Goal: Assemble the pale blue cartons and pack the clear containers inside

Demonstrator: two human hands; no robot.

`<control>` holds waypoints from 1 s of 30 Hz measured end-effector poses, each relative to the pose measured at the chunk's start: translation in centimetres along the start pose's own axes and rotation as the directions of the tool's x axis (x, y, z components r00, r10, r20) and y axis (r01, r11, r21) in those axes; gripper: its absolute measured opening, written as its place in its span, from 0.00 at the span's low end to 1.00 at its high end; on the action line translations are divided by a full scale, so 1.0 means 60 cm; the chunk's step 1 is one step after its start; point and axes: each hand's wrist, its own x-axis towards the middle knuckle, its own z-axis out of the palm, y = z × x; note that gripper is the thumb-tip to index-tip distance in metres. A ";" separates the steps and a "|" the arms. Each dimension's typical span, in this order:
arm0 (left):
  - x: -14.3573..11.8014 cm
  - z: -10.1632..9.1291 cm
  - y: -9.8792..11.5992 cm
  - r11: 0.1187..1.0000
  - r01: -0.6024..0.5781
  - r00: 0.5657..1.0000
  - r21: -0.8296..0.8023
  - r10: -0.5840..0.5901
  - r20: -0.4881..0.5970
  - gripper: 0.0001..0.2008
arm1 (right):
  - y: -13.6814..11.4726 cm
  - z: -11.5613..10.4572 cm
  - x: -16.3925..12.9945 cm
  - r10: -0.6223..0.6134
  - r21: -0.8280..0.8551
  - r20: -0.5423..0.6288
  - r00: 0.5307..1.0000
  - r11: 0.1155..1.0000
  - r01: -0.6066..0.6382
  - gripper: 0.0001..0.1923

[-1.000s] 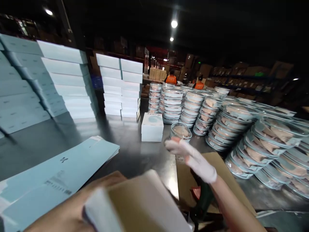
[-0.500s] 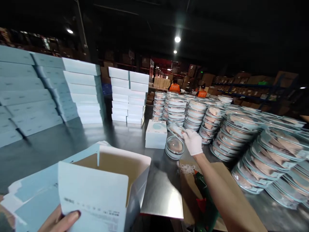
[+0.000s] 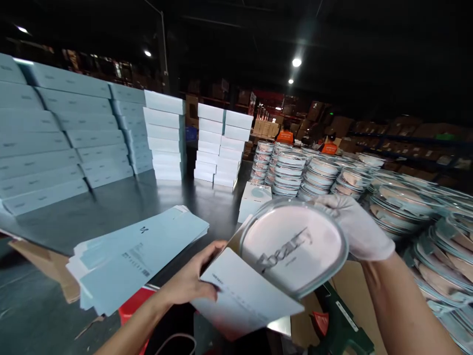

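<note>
The round container (image 3: 293, 245) hides the open box's (image 3: 244, 291) mouth and most of the right hand's (image 3: 360, 227) fingers. At three o'clock the container stacks (image 3: 439, 236) are cut off by the edge; at nine o'clock, so are the stacked boxes (image 3: 33, 148). Small print on the flat cartons (image 3: 136, 251) is unreadable.

round glass container (image 3: 293, 246): dark slanted script logo across the underside, letters not legible | flat carton blanks (image 3: 140, 254): one dark logo mark plus small print and a barcode (too small to read) | open light-blue carton (image 3: 244, 296): rows of fine print, unreadable | small white box (image 3: 254, 196): short word, blurred
</note>
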 end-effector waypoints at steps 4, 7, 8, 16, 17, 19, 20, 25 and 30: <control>-0.011 0.017 -0.059 1.000 0.006 0.993 -0.023 -0.008 -0.122 0.48 | 0.012 0.055 -0.063 -0.098 -0.336 0.037 0.995 0.936 0.104 0.11; -0.031 0.021 -0.093 1.000 0.025 0.973 -0.016 -0.028 -0.230 0.47 | 0.080 0.070 -0.129 -0.244 -0.323 -0.277 0.929 0.934 0.149 0.12; -0.037 0.021 -0.097 1.000 0.024 0.963 -0.010 -0.026 -0.268 0.48 | 0.107 0.076 -0.150 -0.208 -0.256 -0.319 0.925 0.958 0.127 0.13; -0.041 0.031 -0.061 0.955 -0.215 0.931 0.204 0.263 -0.251 0.34 | 0.230 0.188 -0.212 -0.029 -0.144 -0.272 0.962 0.989 -0.011 0.27; -0.039 0.036 -0.058 0.958 -0.187 0.929 0.216 0.244 -0.277 0.31 | 0.229 0.202 -0.207 -0.002 -0.124 -0.332 0.943 0.991 -0.041 0.25; -0.039 0.045 -0.056 0.966 -0.149 0.895 0.210 0.222 -0.386 0.22 | 0.221 0.224 -0.195 0.075 -0.036 -0.402 0.912 0.995 -0.097 0.26; -0.039 0.049 -0.055 0.969 -0.139 0.871 0.206 0.218 -0.439 0.17 | 0.216 0.230 -0.191 0.105 0.016 -0.408 0.907 0.994 -0.108 0.29; -0.041 0.025 -0.036 0.953 -0.011 0.961 0.304 0.094 -0.260 0.15 | 0.212 0.161 -0.232 0.111 -0.037 -0.371 0.922 0.990 -0.134 0.37; -0.034 -0.032 -0.033 0.899 -0.051 0.996 0.434 0.076 -0.040 0.18 | 0.230 -0.011 -0.339 0.344 -0.403 -0.585 0.734 0.662 -0.632 0.14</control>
